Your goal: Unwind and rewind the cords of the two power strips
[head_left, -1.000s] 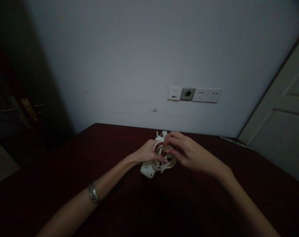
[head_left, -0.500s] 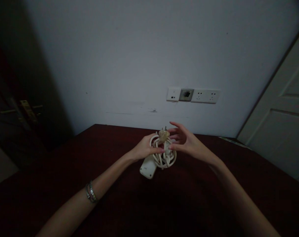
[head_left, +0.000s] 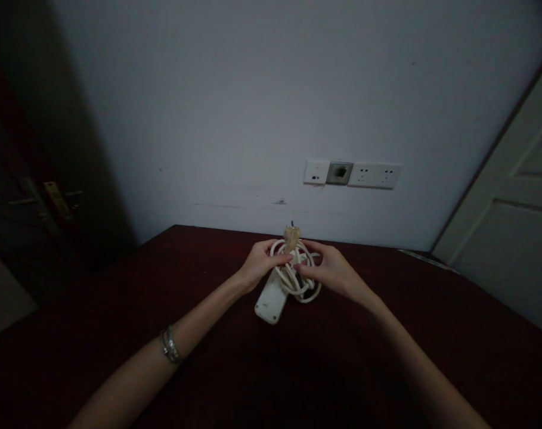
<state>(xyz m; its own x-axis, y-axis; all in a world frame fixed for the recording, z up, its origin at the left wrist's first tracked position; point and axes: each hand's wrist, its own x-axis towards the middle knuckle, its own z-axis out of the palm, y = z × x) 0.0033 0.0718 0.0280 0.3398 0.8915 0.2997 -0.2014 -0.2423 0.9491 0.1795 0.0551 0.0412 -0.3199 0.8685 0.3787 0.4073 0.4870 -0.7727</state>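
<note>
A white power strip (head_left: 271, 301) hangs tilted below my hands, its back with screw holes towards me. Its white cord (head_left: 307, 292) is looped into a loose coil against the strip's upper part. At the top of the coil a yellowed plug (head_left: 292, 237) points up. My left hand (head_left: 262, 262) grips the coil from the left, thumb across the loops. From the right, my right hand (head_left: 328, 266) pinches the loops with thumb and fingers. The fingers behind the coil are partly hidden.
A dark red table (head_left: 199, 333) spreads beneath my arms and meets the wall behind. Wall sockets (head_left: 373, 175) sit above its back edge. At the right stands a pale door (head_left: 521, 238), at the left a dark door with a brass handle (head_left: 58, 199).
My right hand has closed from a spread pose onto the coil. The plug has tilted and shifted slightly left, and the loops have changed shape. The left hand still holds the coil.
</note>
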